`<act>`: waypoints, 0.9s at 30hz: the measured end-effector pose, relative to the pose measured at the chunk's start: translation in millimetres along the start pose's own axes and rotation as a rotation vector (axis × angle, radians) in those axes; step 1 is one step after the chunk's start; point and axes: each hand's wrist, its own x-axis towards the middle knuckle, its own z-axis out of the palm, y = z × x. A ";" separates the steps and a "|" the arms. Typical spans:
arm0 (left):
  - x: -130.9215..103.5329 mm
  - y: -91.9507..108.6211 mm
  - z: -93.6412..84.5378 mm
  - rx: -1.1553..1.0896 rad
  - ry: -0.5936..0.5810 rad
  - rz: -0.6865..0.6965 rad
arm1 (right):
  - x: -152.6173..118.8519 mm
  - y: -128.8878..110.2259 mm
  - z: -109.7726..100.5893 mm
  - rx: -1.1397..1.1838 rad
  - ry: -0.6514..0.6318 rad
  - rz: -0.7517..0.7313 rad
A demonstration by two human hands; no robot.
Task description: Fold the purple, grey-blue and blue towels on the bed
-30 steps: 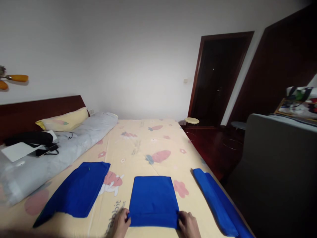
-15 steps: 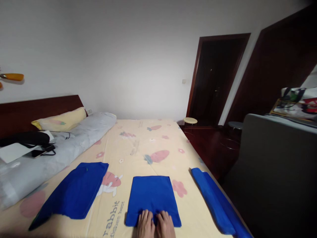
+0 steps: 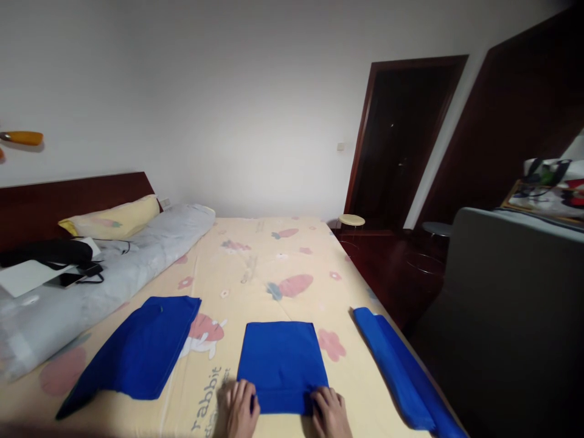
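Note:
A square of blue cloth [image 3: 283,356] lies flat on the bed in front of me. At its near left corner, my left hand [image 3: 243,406] has its fingers curled over the edge, closed on the fabric. My right hand [image 3: 330,411] grips the near right corner in the same way, thumb turned inward. The thumbs are partly in shadow against the cloth. Off to the left lies a second blue cloth [image 3: 146,347], spread at a slant with one corner trailing. Long folded blue cloths [image 3: 396,371] lie along the bed's right edge.
The patterned sheet [image 3: 292,261] covers the bed. A grey rolled quilt [image 3: 150,249], a yellow pillow [image 3: 114,219], a phone [image 3: 68,280] and a black bag [image 3: 50,250] are at the left. Stools [image 3: 351,220] and a dark grey panel [image 3: 502,304] stand at the right.
My hands have moved apart, from side by side at the middle of the cloth's near edge out to its two near corners. The other cloths lie as before.

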 end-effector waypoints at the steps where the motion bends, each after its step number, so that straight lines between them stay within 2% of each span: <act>1: -0.8 10.8 9.4 -0.018 -0.014 0.039 | 4.7 -8.9 2.8 0.007 -0.035 -0.032; 3: -3.3 29.5 29.0 -0.037 -0.084 0.103 | 11.4 -23.5 10.2 0.017 -0.105 -0.097; 5: -6.2 38.5 43.6 -0.042 -0.202 0.113 | 12.4 -27.9 17.9 0.009 -0.148 -0.131; 7: -8.6 33.4 48.5 -0.050 -0.309 0.070 | 7.1 -19.2 23.0 -0.017 -0.145 -0.108; 9: -10.8 15.6 43.4 -0.046 -0.348 -0.015 | -2.8 -0.2 23.7 -0.048 -0.110 -0.053; 12: -14.6 -20.7 25.7 -0.015 -0.327 -0.103 | -18.8 30.6 17.7 -0.075 -0.072 0.010; 14: -16.8 -39.8 14.6 0.002 -0.310 -0.086 | -25.4 42.5 13.4 -0.079 -0.067 0.025; 16: -18.0 -49.7 8.2 0.013 -0.307 -0.053 | -26.6 45.6 11.6 -0.082 -0.062 0.032; 19: -16.7 -50.1 6.0 0.026 -0.289 -0.060 | -19.6 41.5 11.4 -0.093 -0.042 0.055; 22: -12.5 -46.0 2.2 0.031 -0.181 -0.060 | -8.6 37.0 6.1 -0.073 -0.061 0.074; 24: -8.8 -45.2 -5.8 0.007 -0.121 -0.007 | -2.7 34.6 -3.2 -0.035 -0.094 0.101; 27: -3.5 -47.3 -22.2 -0.084 -0.095 0.057 | 2.2 29.2 -21.9 0.041 -0.133 0.144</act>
